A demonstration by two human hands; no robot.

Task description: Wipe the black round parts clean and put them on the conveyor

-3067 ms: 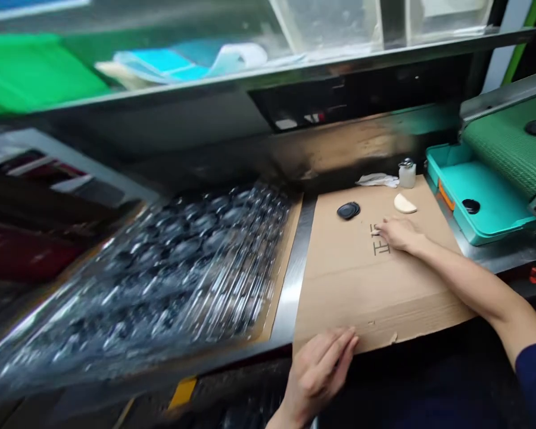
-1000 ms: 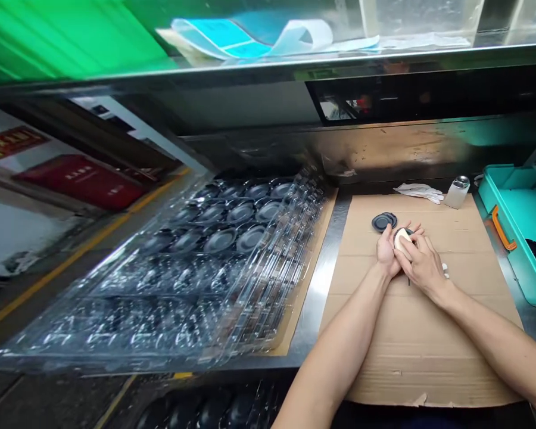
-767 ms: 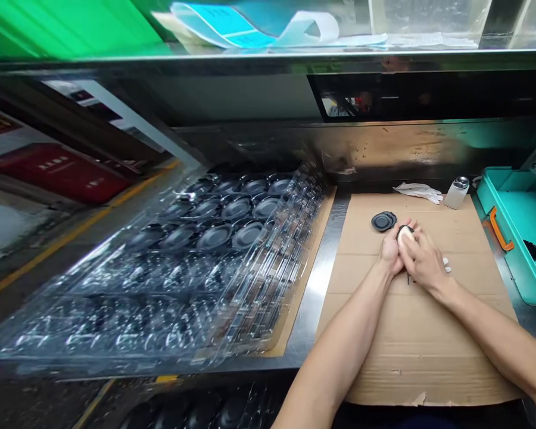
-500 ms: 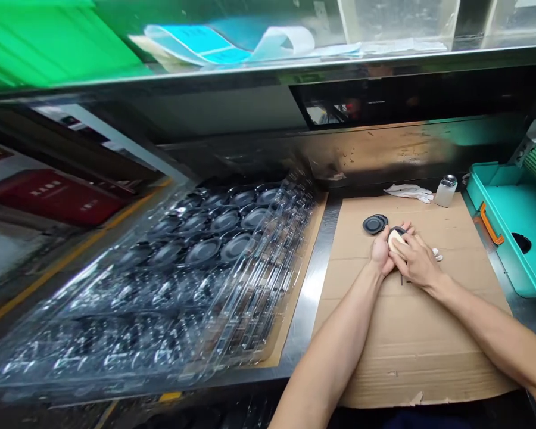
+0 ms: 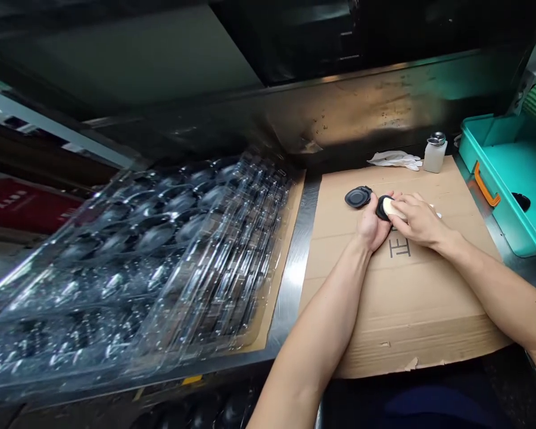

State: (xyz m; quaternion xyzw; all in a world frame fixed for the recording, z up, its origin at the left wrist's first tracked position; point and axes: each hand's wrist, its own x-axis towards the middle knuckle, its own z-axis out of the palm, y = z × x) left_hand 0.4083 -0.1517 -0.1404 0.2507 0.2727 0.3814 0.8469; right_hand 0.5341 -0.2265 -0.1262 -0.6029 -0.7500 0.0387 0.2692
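My left hand (image 5: 371, 227) is closed around a round black plastic part (image 5: 381, 208), holding it above the cardboard sheet (image 5: 352, 310). Pressed against that part is a cream-coloured pad (image 5: 389, 207), gripped in the fingers of my right hand (image 5: 418, 219). Another black round part (image 5: 358, 196) lies on the cardboard just left of my left hand. Something small and white shows behind my right hand, mostly hidden.
Clear plastic trays (image 5: 223, 268) with black round parts are stacked on the left. At the back sit a white glove (image 5: 395, 159) and a pump bottle (image 5: 435, 154). A teal bin (image 5: 504, 220) with an orange handle stands on the right.
The view has tipped downward, so the shelf with green and blue items is out of sight. The pad has shifted right on the black part, uncovering more of its left side.
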